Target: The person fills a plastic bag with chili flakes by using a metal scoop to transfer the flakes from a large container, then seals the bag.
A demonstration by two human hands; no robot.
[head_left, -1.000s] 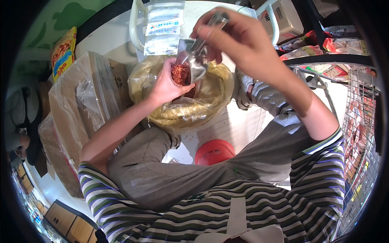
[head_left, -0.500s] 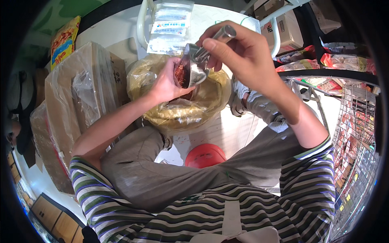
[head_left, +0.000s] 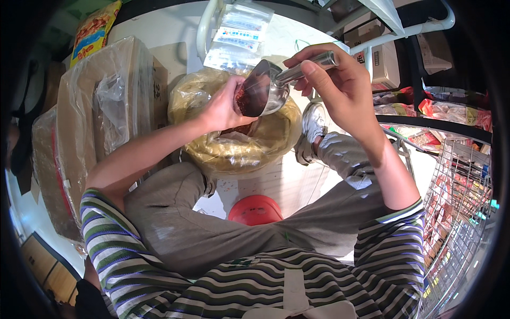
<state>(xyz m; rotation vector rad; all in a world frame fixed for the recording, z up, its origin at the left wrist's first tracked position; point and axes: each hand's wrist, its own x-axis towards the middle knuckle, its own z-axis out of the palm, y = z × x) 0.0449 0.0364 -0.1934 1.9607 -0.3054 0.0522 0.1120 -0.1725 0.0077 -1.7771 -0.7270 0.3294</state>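
Observation:
My right hand (head_left: 344,91) is closed round the handle of a metal scoop (head_left: 277,98), which is tipped toward my left hand. My left hand (head_left: 222,109) is curled at the scoop's mouth; what its fingers hold is hidden. Red flakes (head_left: 240,98) that look like crushed chili show between the scoop's lip and that hand. Both hands are above a wide container lined with a yellowish plastic bag (head_left: 234,154). More red flakes lie inside the liner, partly covered by my left hand.
Cardboard boxes in clear plastic (head_left: 79,122) stand at the left, with a yellow snack bag (head_left: 94,33) behind. Clear printed pouches (head_left: 239,36) lie beyond the container. A red round object (head_left: 256,210) sits between my legs. Wire baskets of packets (head_left: 451,191) are at the right.
The scoop has tipped further toward my left hand, and fewer red flakes show in its bowl. Both hands and the scoop appear slightly further right, as the view has shifted.

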